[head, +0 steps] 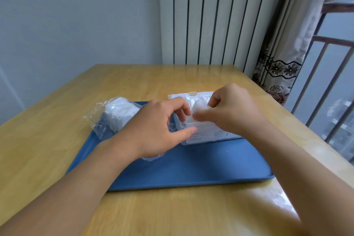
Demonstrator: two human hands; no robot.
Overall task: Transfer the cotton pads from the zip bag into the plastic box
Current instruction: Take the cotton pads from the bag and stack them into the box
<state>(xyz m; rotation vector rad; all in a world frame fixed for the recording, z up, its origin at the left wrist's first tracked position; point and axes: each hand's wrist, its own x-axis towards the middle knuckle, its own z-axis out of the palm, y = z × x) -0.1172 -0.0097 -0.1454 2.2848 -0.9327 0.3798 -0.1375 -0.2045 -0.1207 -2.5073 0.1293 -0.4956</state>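
1. Pads (199,108), white and bunched together, sit at the middle of the scene between two hands; the motion blur prevents a count of them.
2. One right hand (232,110) curls its fingers and thumb around that bunch, pinching it just above a flat white pack (208,134).
3. One left hand (159,127) hovers beside it, fingers bent toward the pack's left edge and thumb stretched out along its near side; whether the fingertips actually grip anything cannot be told.
4. That pack lies on the far right part of one blue tray (191,168), printed label facing up, with a small tab at its far edge. Whether it is the box or a bag is not clear.
5. One clear bag (115,117) lies on the tray's far left corner, crumpled, holding a stack of more white pads, its near end hidden under the left wrist.
6. One wooden table (47,140) carries the tray.
7. One further clear, glossy item (277,197) lies on the table by the right forearm, too blurred to identify.
8. Behind the table stand one white ribbed radiator (210,15) and one patterned curtain (283,53).
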